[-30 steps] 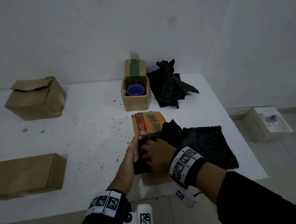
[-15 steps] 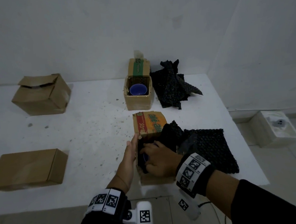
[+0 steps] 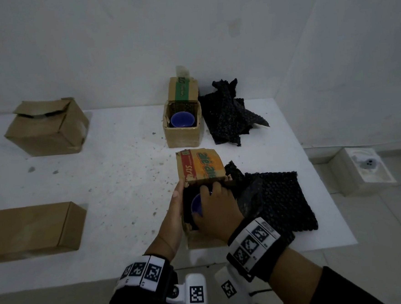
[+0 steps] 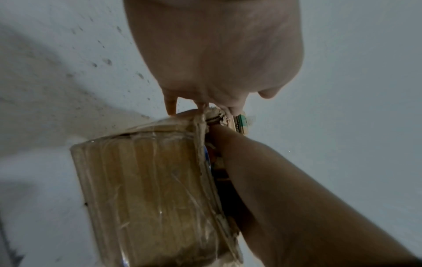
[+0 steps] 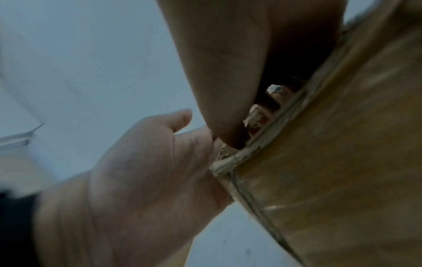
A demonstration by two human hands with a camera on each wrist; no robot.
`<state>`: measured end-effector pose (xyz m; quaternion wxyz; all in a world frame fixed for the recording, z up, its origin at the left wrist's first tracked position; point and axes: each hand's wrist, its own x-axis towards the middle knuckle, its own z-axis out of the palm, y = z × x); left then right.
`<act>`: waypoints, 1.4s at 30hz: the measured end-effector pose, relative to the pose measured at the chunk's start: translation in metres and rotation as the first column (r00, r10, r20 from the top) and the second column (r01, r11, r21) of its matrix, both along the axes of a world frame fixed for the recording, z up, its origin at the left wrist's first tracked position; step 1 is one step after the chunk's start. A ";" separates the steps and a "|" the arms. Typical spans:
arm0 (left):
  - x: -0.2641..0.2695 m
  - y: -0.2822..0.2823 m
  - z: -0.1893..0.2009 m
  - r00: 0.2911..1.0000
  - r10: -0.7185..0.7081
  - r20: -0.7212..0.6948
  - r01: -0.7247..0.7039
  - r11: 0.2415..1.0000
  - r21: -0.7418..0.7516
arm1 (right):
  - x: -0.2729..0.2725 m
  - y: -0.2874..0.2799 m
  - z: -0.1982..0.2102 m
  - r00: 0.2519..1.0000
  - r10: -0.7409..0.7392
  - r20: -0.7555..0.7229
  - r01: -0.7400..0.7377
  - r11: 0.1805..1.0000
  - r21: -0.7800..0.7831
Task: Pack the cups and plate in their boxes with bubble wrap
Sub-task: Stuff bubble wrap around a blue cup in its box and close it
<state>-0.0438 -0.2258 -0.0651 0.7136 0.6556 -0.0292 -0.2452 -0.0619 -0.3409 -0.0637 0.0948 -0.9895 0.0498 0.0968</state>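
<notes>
nearest the viewer, both wrists carry black bands with white marker tiles. left hand (image 3: 175, 208) lies flat, fingers straight, pressed along the left wall of the near box (image 3: 202, 238); it holds nothing. right hand (image 3: 216, 210) reaches into the same box from above, fingers curled over a blue cup (image 3: 197, 205) that sits inside on dark lining. the two hands are close together, the box wall between them. left wrist view shows the box's taped brown side (image 4: 148, 189) and the right forearm going in over the rim.

the box's printed orange-and-red flap (image 3: 201, 166) stands open on the far side. just right of the box, touching it, a sheet of black bubble wrap (image 3: 283, 198) lies flat, with one crumpled corner against the box edge.

the desk (image 3: 116, 181) is white, with dark specks and crumbs scattered across the middle. on its near left lies a flat closed cardboard box (image 3: 34, 231).

farther back, a second open box (image 3: 183, 129) holds another blue cup (image 3: 181, 119), upright, its green-striped flap raised behind. a crumpled piece of black bubble wrap (image 3: 230, 113) lies right beside that box. at far left sits a cube-shaped cardboard box (image 3: 48, 128) with loosely folded flaps.

room: plain white walls meeting in a corner at right. tiled floor to the right of the desk, with a white tray-like object (image 3: 364, 170) on it; contents unclear.
</notes>
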 end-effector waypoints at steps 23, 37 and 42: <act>0.005 0.006 0.005 0.994 -0.109 0.004 0.109 0.994 -0.002 | 0.013 0.002 -0.012 0.952 0.169 -0.256 -0.181 0.983 -0.023; 0.002 0.003 0.013 0.997 -0.073 0.008 0.073 0.997 0.026 | 0.026 0.000 -0.014 0.976 0.161 -0.148 -0.146 0.984 0.107; 0.012 0.001 -0.005 0.989 -0.040 0.146 0.012 0.982 0.188 | 0.012 -0.027 0.017 0.962 0.273 0.007 -0.267 0.935 0.232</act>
